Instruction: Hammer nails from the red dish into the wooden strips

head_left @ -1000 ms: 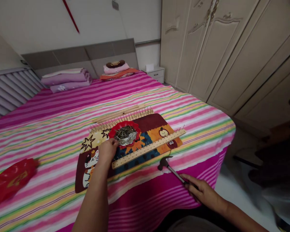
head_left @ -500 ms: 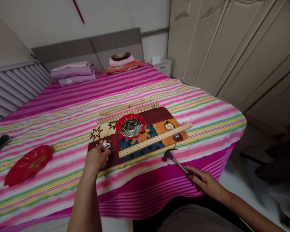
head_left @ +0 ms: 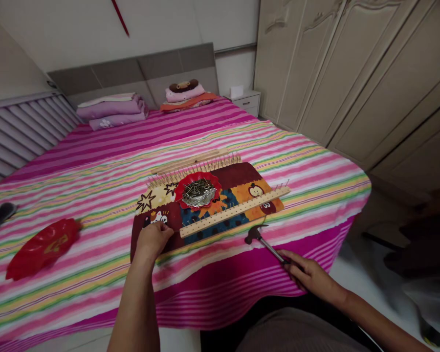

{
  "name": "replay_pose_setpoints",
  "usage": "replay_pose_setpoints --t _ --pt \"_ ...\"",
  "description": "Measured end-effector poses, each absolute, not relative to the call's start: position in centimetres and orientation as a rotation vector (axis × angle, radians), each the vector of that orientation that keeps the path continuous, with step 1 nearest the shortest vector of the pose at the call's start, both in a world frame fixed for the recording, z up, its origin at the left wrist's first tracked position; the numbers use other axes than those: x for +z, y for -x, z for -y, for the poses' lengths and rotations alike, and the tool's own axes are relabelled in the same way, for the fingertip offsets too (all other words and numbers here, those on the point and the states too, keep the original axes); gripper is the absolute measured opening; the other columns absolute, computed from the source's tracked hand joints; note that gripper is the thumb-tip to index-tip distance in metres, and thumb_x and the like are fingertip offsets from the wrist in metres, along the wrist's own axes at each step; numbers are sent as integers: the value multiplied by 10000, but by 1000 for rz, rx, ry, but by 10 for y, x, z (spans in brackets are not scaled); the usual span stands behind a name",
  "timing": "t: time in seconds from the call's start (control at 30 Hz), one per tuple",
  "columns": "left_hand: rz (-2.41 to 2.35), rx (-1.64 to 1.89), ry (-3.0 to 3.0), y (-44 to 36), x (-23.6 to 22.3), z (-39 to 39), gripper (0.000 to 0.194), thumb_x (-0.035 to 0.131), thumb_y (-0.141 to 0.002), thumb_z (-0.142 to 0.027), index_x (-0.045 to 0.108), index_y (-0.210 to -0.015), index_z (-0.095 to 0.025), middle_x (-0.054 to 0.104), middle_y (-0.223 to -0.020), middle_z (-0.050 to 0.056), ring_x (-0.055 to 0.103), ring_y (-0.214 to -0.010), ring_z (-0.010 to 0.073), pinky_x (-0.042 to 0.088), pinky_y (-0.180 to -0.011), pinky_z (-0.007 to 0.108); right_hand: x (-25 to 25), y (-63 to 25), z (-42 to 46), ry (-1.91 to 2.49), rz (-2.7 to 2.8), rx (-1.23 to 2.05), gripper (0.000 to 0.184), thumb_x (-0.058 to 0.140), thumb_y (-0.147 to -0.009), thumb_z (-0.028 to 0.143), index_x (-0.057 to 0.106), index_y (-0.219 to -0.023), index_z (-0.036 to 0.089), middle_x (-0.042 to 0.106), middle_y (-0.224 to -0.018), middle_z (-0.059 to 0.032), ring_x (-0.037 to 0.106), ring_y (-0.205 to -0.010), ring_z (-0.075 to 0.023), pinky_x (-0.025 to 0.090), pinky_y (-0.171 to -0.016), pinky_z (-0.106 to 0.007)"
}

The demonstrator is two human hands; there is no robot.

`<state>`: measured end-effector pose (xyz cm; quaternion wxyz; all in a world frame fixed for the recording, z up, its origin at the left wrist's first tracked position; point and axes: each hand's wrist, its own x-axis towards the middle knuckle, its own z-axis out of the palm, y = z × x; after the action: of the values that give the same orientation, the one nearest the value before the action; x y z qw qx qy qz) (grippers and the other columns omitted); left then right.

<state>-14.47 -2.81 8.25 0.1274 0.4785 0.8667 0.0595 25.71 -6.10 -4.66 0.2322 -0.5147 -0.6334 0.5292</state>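
Note:
Pinched in my left hand point(head_left: 154, 239) is a thin nail point(head_left: 176, 231), its tip pointing at the left end of a wooden strip point(head_left: 234, 212). Rows of small holes run along this strip, and several nails stand in its far edge. My right hand point(head_left: 303, 271) is closed around the handle of a claw hammer point(head_left: 254, 234), whose head hangs over the bed's near side. A red scalloped dish point(head_left: 179, 185) full of loose nails sits behind the strip. Under them lies a patterned mat point(head_left: 238, 177) with cartoon animals.
Behind the dish, another wooden strip point(head_left: 194, 172) bristles with upright nails, with plain wood pieces point(head_left: 190, 160) beyond. A red plastic dish point(head_left: 44, 248) lies at left near a dark shoe-like item point(head_left: 0, 217). Folded bedding point(head_left: 112, 111) rests by the headboard; a wardrobe point(head_left: 315, 63) stands right.
My left hand has left the nail dish and come toward me with a nail, then moved slightly right to the strip's left end. The hammer stays in my right hand.

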Motion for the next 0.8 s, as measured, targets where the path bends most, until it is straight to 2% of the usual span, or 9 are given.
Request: replay_pose_setpoints --t 0.27,0.43,0.7,0.8 --pt "-2533 8 -1416 136 87 20 109 539 -670 -282 584 -596 -216 596 -503 40 598 -587 216 358 -548 284 -46 -257 61 1428 1701 1479 619 506 -800 486 553 -1294 116 407 -529 63 375 -449 -113 341 -430 -238" --pt "-2589 33 -1478 130 85 15 112 537 -673 -277 616 -633 -210 647 -612 68 616 -677 243 364 -577 295 -48 -257 61 1430 1707 1500 628 480 -817 476 518 -1315 94 393 -555 61 370 -474 -114 326 -443 -242" --pt "-2638 569 -1282 118 65 32 140 516 -702 -297 632 -711 -220 680 -703 35 620 -711 211 411 -650 285 -51 -258 62 1432 1710 1445 590 496 -826 454 550 -1296 100 422 -527 58 401 -451 -114 346 -414 -228" --pt "-2590 893 -1159 116 48 39 164 545 -675 -318 653 -753 -223 681 -696 11 624 -693 186 445 -678 280 -50 -259 61 1428 1764 1379 571 492 -836 452 569 -1286 110 496 -513 44 471 -443 -125 410 -420 -229"
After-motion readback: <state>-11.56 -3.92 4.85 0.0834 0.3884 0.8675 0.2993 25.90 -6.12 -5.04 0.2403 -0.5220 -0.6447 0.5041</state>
